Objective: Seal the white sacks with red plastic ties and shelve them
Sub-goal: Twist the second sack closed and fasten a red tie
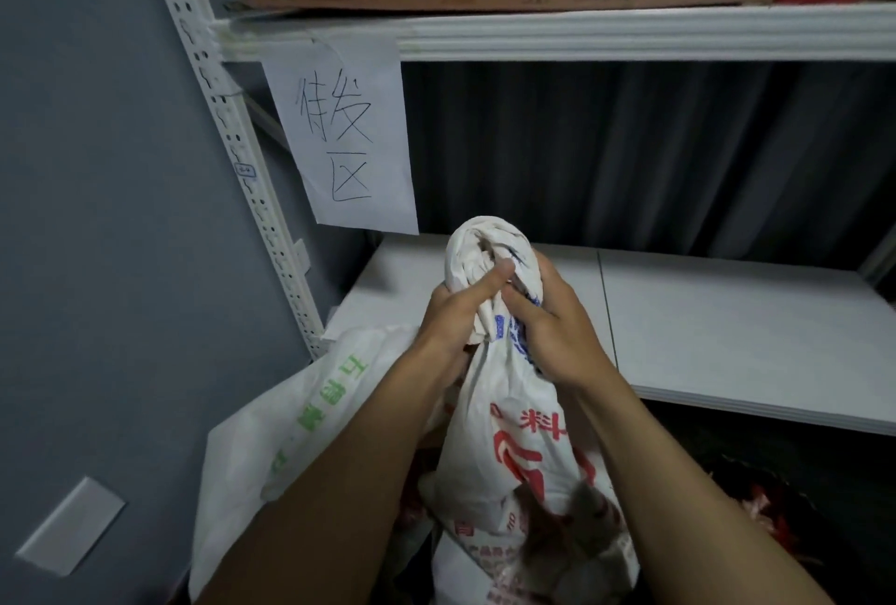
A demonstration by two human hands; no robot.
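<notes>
White shelf [727, 338]; two sacks [514, 435] [291, 410], two hands [451, 318] [557, 333]

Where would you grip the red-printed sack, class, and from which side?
At the twisted neck, just under the rolled top, from either side, as the left hand and right hand do. There the cloth is bunched narrow and stands upright; the body below is wide and slack.

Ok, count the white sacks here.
2. The red-printed sack is gripped by left hand and right hand; the green-printed sack lies left of it. Others may hide below.
</notes>
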